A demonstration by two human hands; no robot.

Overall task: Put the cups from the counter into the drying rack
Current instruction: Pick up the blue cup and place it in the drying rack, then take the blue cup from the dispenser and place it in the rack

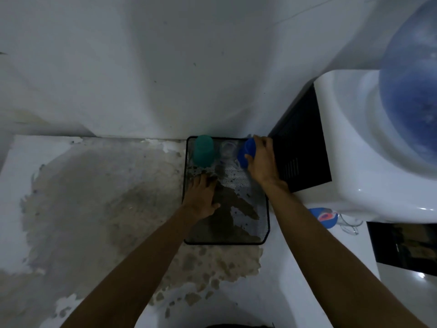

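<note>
1. A black mesh drying rack [264,223] lies flat on a stained white counter [71,197], pushed up against the back wall [142,67].
2. Three cups stand in a row along the rack's far edge: a green cup [203,150] at the left, a clear glass [228,151] in the middle, and a blue cup [246,152] at the right.
3. The green cup appears to stand upside down, apart from both hands.
4. The clear glass is faint and blurred; which way up it stands cannot be told.
5. The right hand [262,159] is wrapped around the blue cup from its right side, fingers over the top and thumb against the near side, so the hand is clamped on that cup at the rack's far right corner.
6. Whether the blue cup's rim already touches the mesh cannot be told.
7. The left hand [202,197] rests palm down on the left part of the rack, fingers spread flat and holding nothing, its fingertips just short of the green cup.
8. A white water dispenser [354,150] with a large blue bottle [411,86] on top stands just right of the rack; its black back panel [302,147] faces the right hand.
9. On the counter near the dispenser's base, beside the right forearm, lie a blue round object [325,217] with a red mark and a clear glass mug [350,224], both outside the rack.
</note>
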